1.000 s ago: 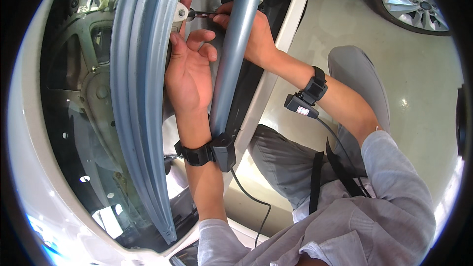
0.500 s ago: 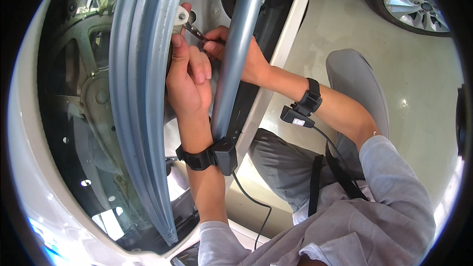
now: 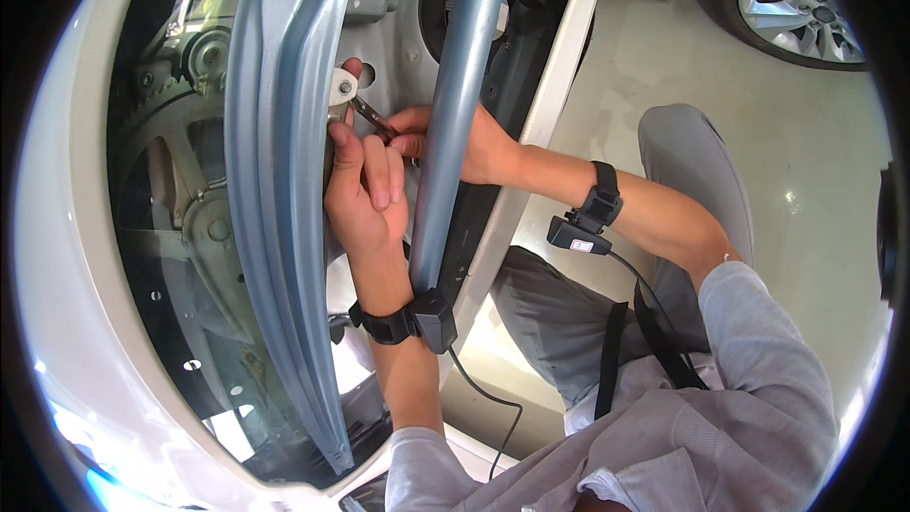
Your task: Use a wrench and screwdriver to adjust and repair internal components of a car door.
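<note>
Inside the opened-up car door, my left hand (image 3: 365,180) reaches up beside a blue-grey ribbed metal rail (image 3: 275,180). Its thumb and index finger close around a small white bracket (image 3: 343,86) with a round pin or bolt; the other fingers are curled in. From the bracket a short dark metal bar (image 3: 369,116) slants down to the right, its exact kind unclear. My right hand (image 3: 479,147) passes behind a blue-grey metal tube (image 3: 455,104) and pinches the bar's lower end between thumb and index finger. The tube hides part of that hand.
Window glass and a round regulator mechanism (image 3: 210,218) lie left of the rail. The door's white edge (image 3: 526,142) runs beneath my right forearm. Black wrist straps with boxes and cables (image 3: 580,235) sit on both wrists. A car wheel (image 3: 801,9) stands at upper right.
The view has shifted, so the door and both hands sit lower in the picture. The grips look the same, and the dark bar still runs from the bracket to my right fingers.
</note>
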